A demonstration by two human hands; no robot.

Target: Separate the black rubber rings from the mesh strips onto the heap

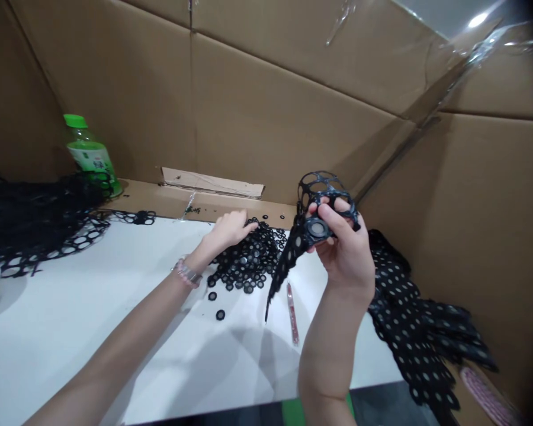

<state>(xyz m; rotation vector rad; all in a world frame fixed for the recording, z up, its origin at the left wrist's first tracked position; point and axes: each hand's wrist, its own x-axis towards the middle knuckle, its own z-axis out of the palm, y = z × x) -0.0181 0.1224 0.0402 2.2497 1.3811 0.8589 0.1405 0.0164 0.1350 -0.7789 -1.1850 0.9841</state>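
Observation:
My left hand (230, 229) rests on the near edge of a heap of small black rubber rings (249, 263), its fingers stretched out over them, and nothing shows in its grip. My right hand (340, 242) is raised above the white table and shut on a black moulded rubber lattice (324, 186) with round holes. One thick ring (316, 229) sits in that lattice beside my fingers, and a long strip of it (288, 260) hangs down to the left. A few loose rings, such as one (220, 315), lie near the heap.
A tangled pile of black lattice (35, 219) lies at the left, with a green-capped plastic bottle (91, 155) behind it. More perforated black sheet (413, 313) hangs over the right table edge. A slim pink-red tube (292, 313) lies on the white table (71, 337). Cardboard walls (270, 106) surround the table.

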